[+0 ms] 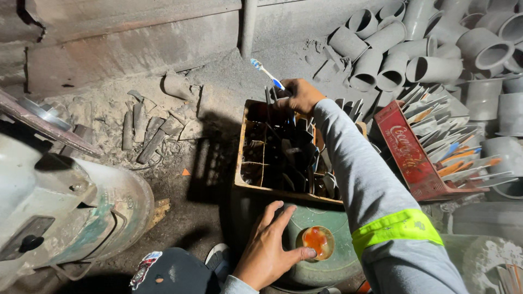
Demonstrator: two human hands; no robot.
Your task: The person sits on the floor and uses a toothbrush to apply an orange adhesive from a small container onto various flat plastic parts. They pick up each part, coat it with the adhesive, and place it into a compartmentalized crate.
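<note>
A blue-and-white toothbrush (266, 71) is held in the right hand (298, 96) at the upper middle of the frame, fingers closed round its handle, bristle end raised toward the upper left. It is held just above the far edge of a wooden crate (243, 142), whose divided cells are filled with dark angled metal pieces (297, 158).

The left hand (271, 247) is spread wide at the lower middle, palm down on a green drum (338, 231), its thumb touching a small dish of orange liquid (317, 241).

At the right, a red crate (409, 155) holds similar pieces, several marked in orange and blue. By that showing, part of the work seems done there, while the pieces in the wooden crate look unmarked; this cannot be told for certain. Grey pipe sections (430, 49) are stacked at the upper right.
</note>
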